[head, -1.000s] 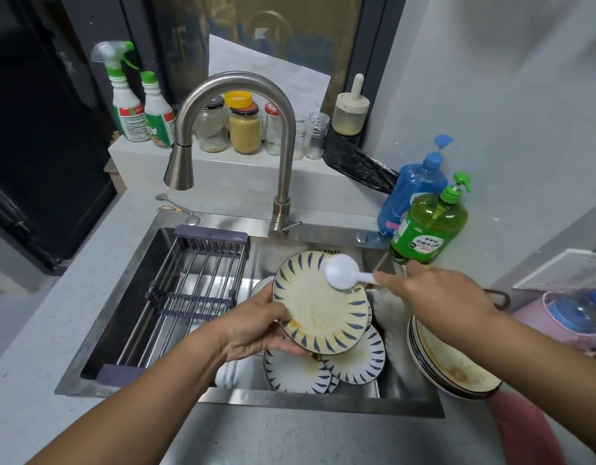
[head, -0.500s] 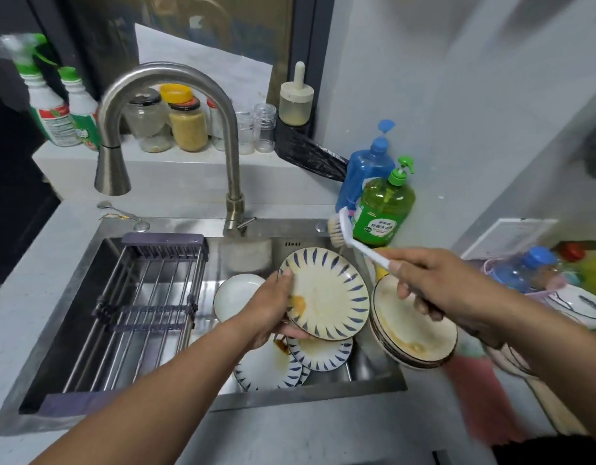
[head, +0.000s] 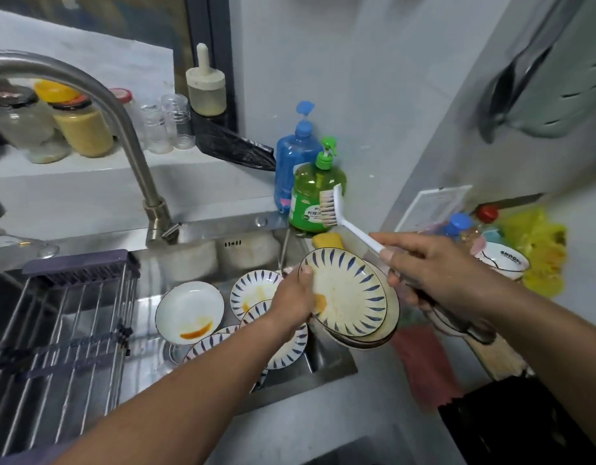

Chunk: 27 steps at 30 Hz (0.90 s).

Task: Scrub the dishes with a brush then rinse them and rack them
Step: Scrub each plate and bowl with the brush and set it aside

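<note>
My left hand grips the left rim of a blue-striped plate smeared with orange sauce, thumb on its face, holding it tilted over the sink's right edge. My right hand holds a white brush by the handle; its bristle head is raised beside the green soap bottle, off the plate. Behind the held plate, a stack of dirty plates sits on the counter. Several soiled plates lie in the sink. A wire rack spans the sink's left half.
The faucet arches over the sink. A blue pump bottle stands behind the green one, a yellow sponge below them. Jars line the back ledge. A white bowl and yellow bag crowd the right counter.
The brush has lifted off the plate's face and swung up to the soap bottle. My left hand carried the plate rightward, and my view turned right.
</note>
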Available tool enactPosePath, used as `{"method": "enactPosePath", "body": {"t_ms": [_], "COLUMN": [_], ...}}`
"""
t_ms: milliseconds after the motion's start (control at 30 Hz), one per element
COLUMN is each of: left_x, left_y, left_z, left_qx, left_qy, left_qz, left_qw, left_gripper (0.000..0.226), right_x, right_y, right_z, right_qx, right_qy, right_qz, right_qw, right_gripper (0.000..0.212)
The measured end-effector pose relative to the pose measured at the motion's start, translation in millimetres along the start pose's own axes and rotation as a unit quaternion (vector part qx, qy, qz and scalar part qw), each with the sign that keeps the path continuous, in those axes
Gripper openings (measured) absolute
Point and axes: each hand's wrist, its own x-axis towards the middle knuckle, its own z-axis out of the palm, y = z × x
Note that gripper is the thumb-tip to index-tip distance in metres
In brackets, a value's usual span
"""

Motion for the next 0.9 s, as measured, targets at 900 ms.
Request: {"method": "enactPosePath", "body": {"t_ms": [900], "left_x": [40.9], "left_y": [-90.0], "left_z": [-33.5], "left_qx": [0.102], "left_qy": [0.111], "left_qz": [-0.093], "left_qw": [0.984], "left_gripper": [0.066], "right_x": [46.4], "right_y": [35.6], "right_z": [9.4], "right_qx": [-0.006], "right_qy": [-0.05], "right_qz": [0.0], "right_qw": [0.999], "right_gripper": [0.034]}}
